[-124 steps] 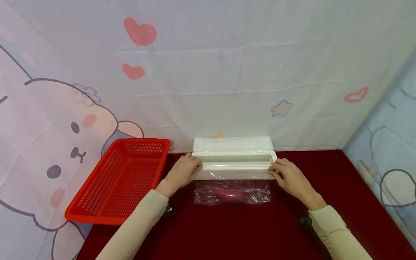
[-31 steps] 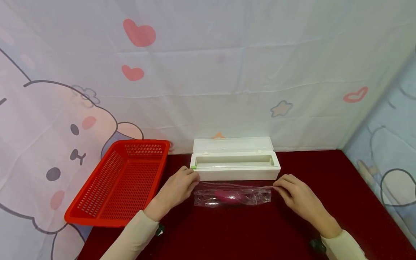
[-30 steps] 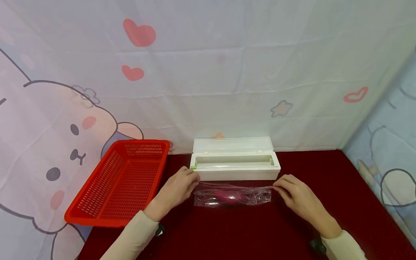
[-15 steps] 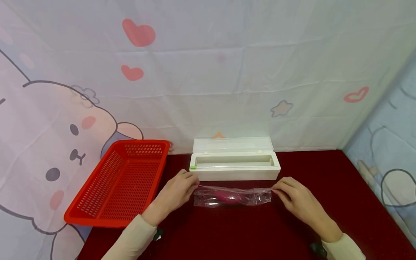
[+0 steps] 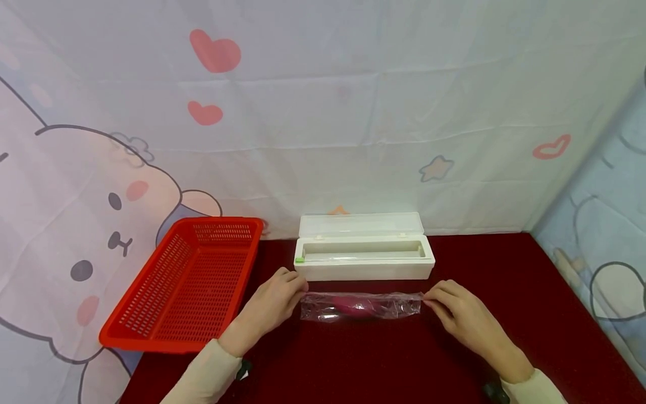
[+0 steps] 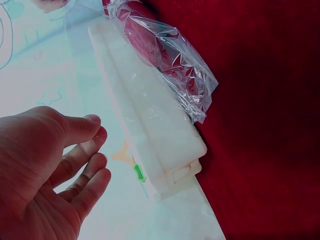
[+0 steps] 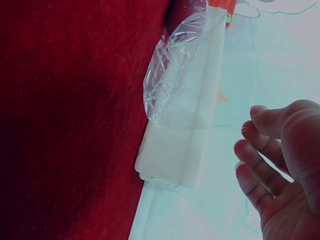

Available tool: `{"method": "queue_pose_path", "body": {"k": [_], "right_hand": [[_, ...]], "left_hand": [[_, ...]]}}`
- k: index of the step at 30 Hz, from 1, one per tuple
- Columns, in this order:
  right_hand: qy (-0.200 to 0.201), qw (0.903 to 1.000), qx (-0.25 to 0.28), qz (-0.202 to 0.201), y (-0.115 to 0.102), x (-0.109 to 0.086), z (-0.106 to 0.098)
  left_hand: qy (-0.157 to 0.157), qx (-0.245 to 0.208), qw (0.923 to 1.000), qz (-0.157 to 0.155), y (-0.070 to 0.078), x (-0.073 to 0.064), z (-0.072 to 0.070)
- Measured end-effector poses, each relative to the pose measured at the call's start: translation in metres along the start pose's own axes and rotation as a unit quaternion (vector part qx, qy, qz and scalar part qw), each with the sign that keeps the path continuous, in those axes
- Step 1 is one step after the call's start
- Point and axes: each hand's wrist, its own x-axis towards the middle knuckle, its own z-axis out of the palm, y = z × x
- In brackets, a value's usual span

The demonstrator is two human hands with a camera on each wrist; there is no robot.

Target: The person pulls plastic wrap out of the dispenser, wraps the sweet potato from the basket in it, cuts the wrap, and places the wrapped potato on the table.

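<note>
A sheet of clear plastic wrap (image 5: 398, 306) lies folded over an oblong magenta thing (image 5: 355, 306) on the dark red cloth. My left hand (image 5: 270, 303) pinches the wrap's left end between thumb and fingers. At the other end my right hand (image 5: 461, 317) pinches the upper right corner. Directly behind stands a white plastic wrap dispenser (image 5: 365, 272), its lid up and a roll inside. A green slide cutter (image 5: 300, 260) sits at the left of its front rail. Both wrist views show thumb and index fingertips close together; the wrap between them barely shows there.
A red plastic basket (image 5: 187, 297) with slotted walls stands at the left of the table. Behind everything hangs a pale printed cloth (image 5: 323, 140), and another printed sheet (image 5: 600, 224) borders the right side. The dark red tablecloth (image 5: 363, 365) spreads in front.
The wrap has come away from the dispenser's front. Both hands have drawn its free edge toward the person and down over the magenta thing. The green cutter now shows at the rail's left.
</note>
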Motion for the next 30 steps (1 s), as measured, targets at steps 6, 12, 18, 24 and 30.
{"method": "queue_pose_path", "body": {"k": [6,12,18,24,30], "right_hand": [[-0.006,0.9998,0.017,-0.006,0.000,-0.006,0.002],[-0.021,0.9996,0.021,-0.001,-0.001,-0.010,0.004],[-0.031,0.9995,0.011,0.005,-0.004,-0.012,0.004],[-0.034,0.9993,0.007,0.009,-0.006,-0.015,0.004],[-0.049,0.9988,0.000,0.007,-0.006,-0.017,0.003]], "left_hand": [[-0.003,0.003,1.0000,-0.007,0.003,-0.006,0.002],[0.004,0.002,1.0000,-0.002,0.007,-0.012,0.006],[-0.014,0.003,0.9998,-0.012,0.013,-0.014,0.007],[-0.028,0.007,0.9994,-0.020,0.016,-0.017,0.010],[-0.046,0.001,0.9982,-0.039,0.018,-0.019,0.012]]}}
